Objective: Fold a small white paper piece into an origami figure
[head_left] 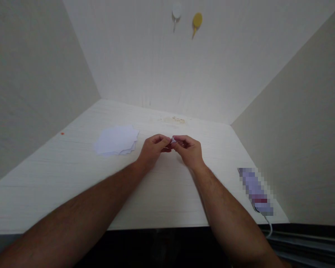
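Both hands meet over the middle of the white table (162, 201). My left hand (155, 146) pinches a small piece of white paper (173, 140) from the left. Thumb and fingers of my right hand (188, 148) close on the same piece from the right. Most of the paper is hidden by the fingers, so its full shape cannot be made out. A loose stack of white paper sheets (115, 139) lies on the table, left of my left hand.
At the table's right edge lies a blurred-out device (255, 190) with a white cable (270, 227). A small orange bit (62, 133) is at the left. Panels enclose the back and sides; a white hook (176, 13) and a yellow hook (197, 20) are on the back one.
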Action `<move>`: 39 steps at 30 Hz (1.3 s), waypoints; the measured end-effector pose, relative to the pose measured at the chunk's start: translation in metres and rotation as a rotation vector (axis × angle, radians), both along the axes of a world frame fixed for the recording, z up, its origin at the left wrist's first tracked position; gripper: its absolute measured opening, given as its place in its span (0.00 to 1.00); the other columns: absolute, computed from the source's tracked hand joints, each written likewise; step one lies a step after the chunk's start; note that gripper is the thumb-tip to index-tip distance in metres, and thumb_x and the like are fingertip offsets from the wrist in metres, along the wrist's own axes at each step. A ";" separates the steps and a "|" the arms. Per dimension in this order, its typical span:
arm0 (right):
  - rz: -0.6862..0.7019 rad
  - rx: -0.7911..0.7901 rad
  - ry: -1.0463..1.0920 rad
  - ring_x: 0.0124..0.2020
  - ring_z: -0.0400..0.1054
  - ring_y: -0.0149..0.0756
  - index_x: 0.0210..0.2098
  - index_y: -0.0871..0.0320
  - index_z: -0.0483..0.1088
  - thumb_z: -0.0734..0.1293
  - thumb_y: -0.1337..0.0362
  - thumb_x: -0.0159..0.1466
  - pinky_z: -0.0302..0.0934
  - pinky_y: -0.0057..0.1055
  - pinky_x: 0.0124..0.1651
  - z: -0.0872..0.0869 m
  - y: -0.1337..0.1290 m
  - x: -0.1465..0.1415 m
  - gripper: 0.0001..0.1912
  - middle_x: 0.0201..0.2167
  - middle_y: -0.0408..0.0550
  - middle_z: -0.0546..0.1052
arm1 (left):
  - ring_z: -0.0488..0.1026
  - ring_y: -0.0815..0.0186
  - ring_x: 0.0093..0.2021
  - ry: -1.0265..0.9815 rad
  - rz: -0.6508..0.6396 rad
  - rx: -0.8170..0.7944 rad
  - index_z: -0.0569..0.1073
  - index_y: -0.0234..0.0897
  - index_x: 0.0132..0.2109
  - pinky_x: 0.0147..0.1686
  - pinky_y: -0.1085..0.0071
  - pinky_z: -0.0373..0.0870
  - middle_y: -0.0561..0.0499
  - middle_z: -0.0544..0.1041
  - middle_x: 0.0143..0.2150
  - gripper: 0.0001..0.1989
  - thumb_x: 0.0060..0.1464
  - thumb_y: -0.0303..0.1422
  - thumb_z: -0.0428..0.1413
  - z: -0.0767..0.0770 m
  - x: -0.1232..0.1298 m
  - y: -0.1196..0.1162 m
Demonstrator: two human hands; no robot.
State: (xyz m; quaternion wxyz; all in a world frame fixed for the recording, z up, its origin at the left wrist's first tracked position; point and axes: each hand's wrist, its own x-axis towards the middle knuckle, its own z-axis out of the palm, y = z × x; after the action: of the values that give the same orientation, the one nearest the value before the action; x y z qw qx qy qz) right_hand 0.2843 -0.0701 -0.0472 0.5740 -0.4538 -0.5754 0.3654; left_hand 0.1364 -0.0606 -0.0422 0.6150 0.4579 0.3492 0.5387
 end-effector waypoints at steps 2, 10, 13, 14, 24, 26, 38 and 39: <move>-0.002 0.023 -0.053 0.26 0.68 0.28 0.37 0.55 0.77 0.74 0.62 0.52 0.66 0.29 0.29 0.001 -0.001 0.000 0.12 0.29 0.43 0.77 | 0.74 0.67 0.31 -0.014 -0.009 -0.015 0.74 0.33 0.30 0.36 0.66 0.73 0.49 0.77 0.30 0.14 0.47 0.41 0.64 0.000 0.000 0.000; -0.013 0.057 -0.168 0.24 0.66 0.25 0.37 0.54 0.77 0.74 0.64 0.53 0.64 0.27 0.28 0.005 -0.002 0.002 0.11 0.28 0.42 0.76 | 0.74 0.67 0.32 -0.049 -0.054 -0.039 0.73 0.34 0.31 0.36 0.67 0.72 0.51 0.76 0.30 0.12 0.45 0.38 0.65 -0.002 -0.002 0.002; 0.023 0.041 -0.140 0.24 0.66 0.26 0.37 0.54 0.77 0.75 0.62 0.52 0.64 0.27 0.28 0.006 -0.002 0.002 0.12 0.29 0.42 0.76 | 0.74 0.68 0.31 -0.064 -0.058 -0.055 0.73 0.34 0.31 0.35 0.67 0.72 0.52 0.76 0.30 0.11 0.44 0.36 0.65 0.000 -0.002 0.001; 0.035 0.042 -0.130 0.25 0.66 0.26 0.37 0.54 0.77 0.75 0.62 0.51 0.64 0.28 0.28 0.006 -0.002 0.002 0.13 0.29 0.43 0.76 | 0.73 0.68 0.31 -0.067 -0.059 -0.059 0.73 0.34 0.31 0.35 0.67 0.72 0.52 0.76 0.30 0.11 0.44 0.35 0.65 0.001 -0.002 0.001; 0.057 0.067 -0.101 0.25 0.67 0.27 0.35 0.53 0.77 0.75 0.61 0.52 0.64 0.27 0.27 0.007 -0.003 0.002 0.11 0.29 0.42 0.76 | 0.72 0.68 0.28 -0.113 -0.055 -0.081 0.74 0.34 0.31 0.32 0.69 0.71 0.52 0.75 0.28 0.07 0.39 0.27 0.62 0.003 -0.003 0.002; 0.053 0.066 -0.112 0.25 0.66 0.27 0.35 0.53 0.76 0.75 0.61 0.52 0.64 0.27 0.27 0.008 -0.003 0.001 0.11 0.29 0.42 0.76 | 0.72 0.68 0.28 -0.112 -0.050 -0.080 0.74 0.34 0.30 0.32 0.69 0.70 0.52 0.75 0.27 0.07 0.39 0.26 0.61 0.002 -0.003 0.002; 0.056 0.187 -0.248 0.28 0.67 0.27 0.33 0.55 0.72 0.73 0.62 0.54 0.65 0.27 0.30 0.008 -0.006 0.002 0.08 0.34 0.44 0.74 | 0.72 0.70 0.26 -0.072 -0.008 -0.077 0.73 0.34 0.32 0.32 0.69 0.71 0.55 0.75 0.25 0.09 0.38 0.23 0.60 -0.002 -0.002 0.003; 0.063 0.196 -0.252 0.29 0.67 0.27 0.33 0.55 0.72 0.72 0.63 0.55 0.65 0.27 0.30 0.008 -0.006 0.002 0.07 0.35 0.44 0.74 | 0.72 0.70 0.25 -0.062 -0.003 -0.077 0.73 0.34 0.32 0.32 0.69 0.71 0.55 0.74 0.25 0.10 0.38 0.23 0.60 -0.002 -0.002 0.003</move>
State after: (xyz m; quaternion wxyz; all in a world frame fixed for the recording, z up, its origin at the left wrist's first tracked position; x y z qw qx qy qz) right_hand 0.2866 -0.0760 -0.0394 0.5270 -0.4198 -0.6896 0.2654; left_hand 0.1343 -0.0572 -0.0438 0.6436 0.4176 0.3498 0.5376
